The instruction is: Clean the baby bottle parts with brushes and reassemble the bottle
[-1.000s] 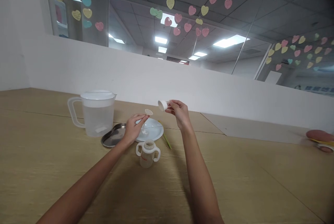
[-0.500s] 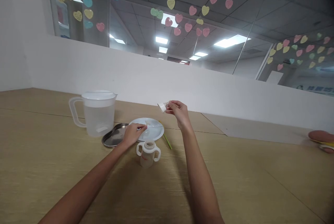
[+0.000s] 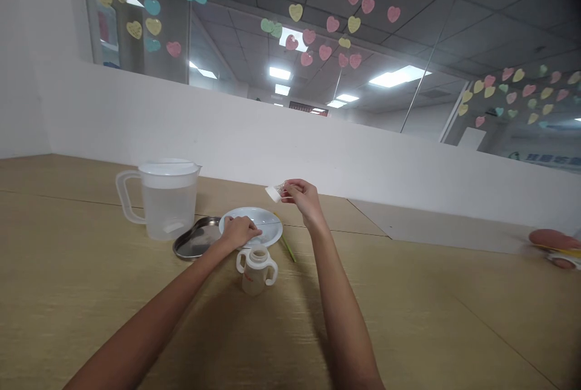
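Note:
My left hand (image 3: 239, 232) is over the white plate (image 3: 274, 234), palm down, with its fingers apart and reaching to the plate's surface. Small pale pieces in the plate are partly hidden by it. My right hand (image 3: 305, 201) is raised above the table and pinches a white bottle lid (image 3: 273, 194) with a clear part on it; the lid is tilted sideways. Below the plate, near me, an uncapped two-handled baby bottle (image 3: 255, 275) stands upright with its mouth upward.
A lidded clear plastic pitcher (image 3: 169, 205) stands at the left. Beside it lies a metal kidney tray (image 3: 193, 244), close to the plate. A thin green stick (image 3: 287, 249) lies right of the plate. A reddish round object (image 3: 551, 238) sits at the far right, against the white wall (image 3: 254, 135).
My left hand has come out of its pinch and lowered over the plate, fingers spreading. My right hand, still with the lid, has shifted slightly left. The view has tilted a little.

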The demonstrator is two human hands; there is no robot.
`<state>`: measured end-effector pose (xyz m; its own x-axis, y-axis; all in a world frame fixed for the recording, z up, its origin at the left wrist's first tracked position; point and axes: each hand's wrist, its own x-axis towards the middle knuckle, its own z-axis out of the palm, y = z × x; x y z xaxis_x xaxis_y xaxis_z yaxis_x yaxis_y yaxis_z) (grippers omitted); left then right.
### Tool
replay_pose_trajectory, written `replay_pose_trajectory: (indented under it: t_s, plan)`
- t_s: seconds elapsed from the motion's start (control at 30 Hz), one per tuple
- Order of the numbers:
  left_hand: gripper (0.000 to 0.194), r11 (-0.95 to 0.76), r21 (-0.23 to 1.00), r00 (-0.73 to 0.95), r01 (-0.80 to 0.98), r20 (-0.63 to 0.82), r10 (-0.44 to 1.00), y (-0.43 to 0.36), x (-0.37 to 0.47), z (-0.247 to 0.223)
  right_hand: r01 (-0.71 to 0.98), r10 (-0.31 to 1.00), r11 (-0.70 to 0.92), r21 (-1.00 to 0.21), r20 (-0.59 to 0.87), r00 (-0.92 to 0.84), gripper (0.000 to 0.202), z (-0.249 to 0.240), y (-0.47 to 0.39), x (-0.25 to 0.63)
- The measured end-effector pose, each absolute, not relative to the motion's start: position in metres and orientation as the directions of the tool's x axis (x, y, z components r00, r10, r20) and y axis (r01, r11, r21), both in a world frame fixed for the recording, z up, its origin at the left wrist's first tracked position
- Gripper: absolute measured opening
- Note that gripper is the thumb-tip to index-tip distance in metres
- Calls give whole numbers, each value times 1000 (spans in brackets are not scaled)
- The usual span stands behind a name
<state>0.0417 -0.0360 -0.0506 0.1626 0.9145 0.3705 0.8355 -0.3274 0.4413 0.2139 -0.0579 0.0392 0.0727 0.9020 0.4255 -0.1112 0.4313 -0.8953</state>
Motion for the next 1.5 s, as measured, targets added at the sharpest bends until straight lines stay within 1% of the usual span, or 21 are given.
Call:
replay_pose_trajectory:
  t_s: [0.1, 0.13, 0.2, 0.27, 0.3, 0.4, 0.6, 0.67, 0.77, 0.87, 0.93, 1.0, 1.1, 1.23, 1.3, 1.37, 1.5]
  plan:
    - [34, -347, 476, 119, 808, 445, 888, -42, 34, -43, -56, 903, 429, -901, 428, 30, 8, 36, -56, 211]
    - [40, -384, 504, 111, 774, 489, 865, -47, 31, -40, -29, 902, 431, -902, 431, 11, 8, 34, -55, 208]
    - [46, -509, 551, 104, 661, 605, 789, -60, 27, -34, 37, 898, 439, -898, 439, -25, 8, 30, -53, 203]
    - [47, -626, 541, 100, 561, 706, 701, -72, 24, -30, 114, 890, 455, -883, 452, -57, 9, 25, -52, 196]
    - [48, -654, 524, 102, 545, 733, 672, -77, 23, -29, 154, 884, 468, -870, 463, -70, 9, 23, -52, 192]
    - [52, -640, 482, 109, 598, 742, 661, -84, 22, -32, 265, 851, 523, -810, 511, -121, 8, 19, -54, 182]
    - [44, -592, 438, 59, 677, 769, 636, -80, 18, -45, 385, 796, 600, -701, 571, -199, 11, 17, -64, 168]
    - [42, -589, 411, 55, 695, 787, 615, -83, 17, -46, 510, 793, 587, -629, 572, -209, 21, 16, -69, 165]
    - [37, -580, 364, 62, 728, 809, 585, -89, 18, -47, 731, 799, 515, -448, 559, -220, 40, 13, -74, 160]
    - [33, -576, 351, 45, 738, 826, 562, -91, 20, -48, 821, 809, 464, -331, 537, -241, 57, 10, -77, 157]
    - [34, -585, 369, 22, 722, 833, 553, -91, 21, -49, 844, 821, 449, -293, 508, -261, 65, 9, -78, 155]
    - [36, -591, 390, 4, 706, 832, 554, -89, 21, -51, 860, 828, 441, -258, 488, -278, 67, 10, -79, 153]
    - [36, -607, 385, 21, 695, 834, 552, -87, 19, -53, 864, 814, 467, -190, 474, -336, 64, 9, -80, 151]
    - [31, -635, 347, 93, 691, 828, 553, -87, 17, -52, 813, 747, 578, -63, 443, -496, 56, 6, -78, 151]
    - [29, -646, 346, 126, 680, 813, 569, -88, 16, -50, 774, 709, 633, -31, 424, -563, 52, 7, -76, 155]
    - [32, -663, 342, 150, 666, 810, 567, -90, 16, -48, 730, 680, 681, -52, 413, -605, 50, 10, -76, 160]
    - [38, -685, 293, 156, 667, 844, 513, -93, 16, -46, 644, 651, 744, -177, 404, -642, 48, 21, -80, 172]
